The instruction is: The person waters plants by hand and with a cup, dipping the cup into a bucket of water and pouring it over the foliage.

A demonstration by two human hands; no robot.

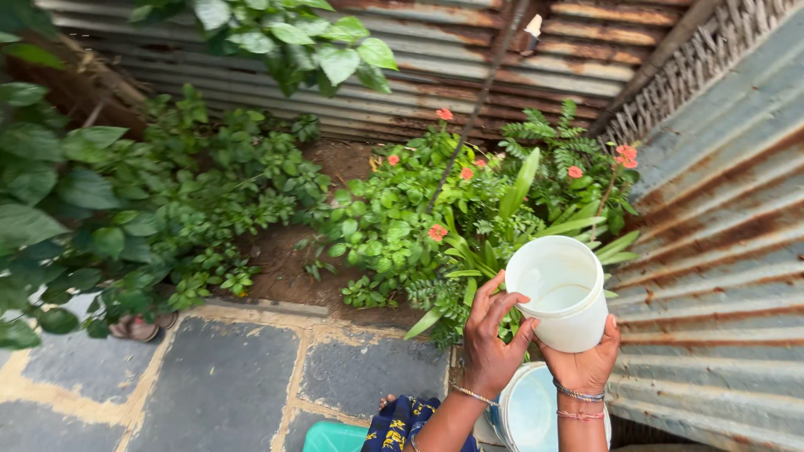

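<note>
Head cam looked down into a little garden corner, so going big to small. Rusty corrugated metal fencing (720, 251) took up the whole 3 o'clock side and ran across 12 o'clock too, streaked brown over grey. Next biggest was the greenery: broad-leaved bushes (75, 201) filled 9 to 10 o'clock, with a leafy branch (285, 38) hanging in at 12. Grey stone paving (209, 385) with sandy joints covered 7 to 8 o'clock. Dead centre sat a flowering plant (469, 209) with small red-orange blooms and long strappy leaves, growing out of bare brown soil (280, 264). A thin dark pole (481, 100) leaned up through it toward 12.

Down at 5 o'clock, a white bucket (528, 414) with a pale blue inside sat low, right under the wrists, partly hidden. Just above it, around 4 o'clock from centre, was the white plastic tub (563, 293), tilted so its open mouth faced the camera, with a bit of water visible inside. Both hands were on it. Left hand (490, 339) had fingers curled up over the tub's near rim and side. Right hand (586, 364) cupped the bottom from underneath, fingers wrapped around the base. Bangles on both wrists. A teal thing (335, 437) poked in at 6 o'clock, couldn't tell what it was.
</note>
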